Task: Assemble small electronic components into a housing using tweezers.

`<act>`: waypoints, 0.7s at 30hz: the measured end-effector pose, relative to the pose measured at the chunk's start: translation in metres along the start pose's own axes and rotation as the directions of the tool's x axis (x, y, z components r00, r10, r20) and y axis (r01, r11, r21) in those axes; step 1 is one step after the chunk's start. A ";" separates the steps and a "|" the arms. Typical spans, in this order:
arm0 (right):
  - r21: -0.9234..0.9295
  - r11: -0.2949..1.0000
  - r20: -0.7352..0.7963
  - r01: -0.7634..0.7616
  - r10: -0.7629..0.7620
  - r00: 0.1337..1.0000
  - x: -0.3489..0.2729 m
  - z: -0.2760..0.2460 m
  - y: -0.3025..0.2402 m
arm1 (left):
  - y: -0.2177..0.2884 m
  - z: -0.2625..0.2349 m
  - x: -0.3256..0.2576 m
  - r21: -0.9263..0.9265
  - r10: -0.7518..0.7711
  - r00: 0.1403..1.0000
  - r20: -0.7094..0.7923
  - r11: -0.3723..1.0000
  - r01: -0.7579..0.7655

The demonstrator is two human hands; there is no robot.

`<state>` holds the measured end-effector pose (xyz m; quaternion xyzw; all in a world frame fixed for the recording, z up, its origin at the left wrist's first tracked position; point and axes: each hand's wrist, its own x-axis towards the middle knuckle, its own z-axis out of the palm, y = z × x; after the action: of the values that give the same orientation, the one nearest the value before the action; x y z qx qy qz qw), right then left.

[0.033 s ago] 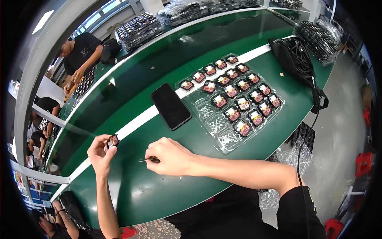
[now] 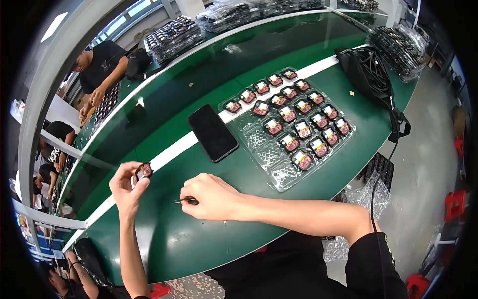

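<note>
My left hand (image 2: 128, 189) pinches a small dark rounded-square piece (image 2: 143, 172), like a watch case, between thumb and fingers, above the white strip of the green table. A short way to its right, my right hand (image 2: 211, 197) is closed around a thin pointed tool (image 2: 190, 200) whose metal tip points left toward the left hand. The fingers hide most of that tool. Beyond the right hand lies a clear plastic tray (image 2: 280, 182) bearing rows of similar black-rimmed pieces (image 2: 302, 159) with pinkish, white and yellow faces. A few pockets at its near left hold no piece.
A black smartphone (image 2: 213, 132) lies left of the tray. Black pouch and cables (image 2: 366, 74) rest at the table's far right, with a cord hanging down. Stacked trays (image 2: 174, 40) stand along the back behind a raised divider. Co-workers (image 2: 102, 70) sit at the left.
The piece in my left hand has shifted slightly right and turned, showing more of its face. My right hand has hardly moved.
</note>
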<state>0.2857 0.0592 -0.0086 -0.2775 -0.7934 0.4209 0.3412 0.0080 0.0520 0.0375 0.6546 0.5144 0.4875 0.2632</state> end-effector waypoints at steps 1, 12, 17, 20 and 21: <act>-0.001 1.000 0.008 0.012 -0.012 1.000 -0.002 0.001 -0.001 | 0.014 0.019 0.019 0.045 0.094 0.993 0.078 0.994 -0.098; -0.030 0.995 0.150 0.098 -0.093 0.984 -0.008 0.005 -0.009 | 0.044 0.186 0.145 0.225 0.190 0.649 0.737 0.836 -0.501; -0.091 0.993 0.141 0.081 -0.068 0.988 -0.006 0.001 -0.010 | 0.052 0.178 0.135 0.198 0.319 0.678 0.662 0.799 -0.569; -0.116 0.993 0.096 0.037 -0.026 0.995 -0.007 -0.004 -0.006 | 0.127 0.158 0.093 -0.012 0.269 0.797 0.541 0.950 -0.312; -0.123 0.991 0.060 0.056 -0.049 0.997 -0.006 -0.007 -0.007 | 0.135 0.142 0.078 -0.177 0.373 0.786 0.493 0.928 -0.329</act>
<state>0.2933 0.0549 -0.0014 -0.2651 -0.8345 0.3694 0.3112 0.1930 0.1014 0.1257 0.8341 0.2734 0.3540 0.3228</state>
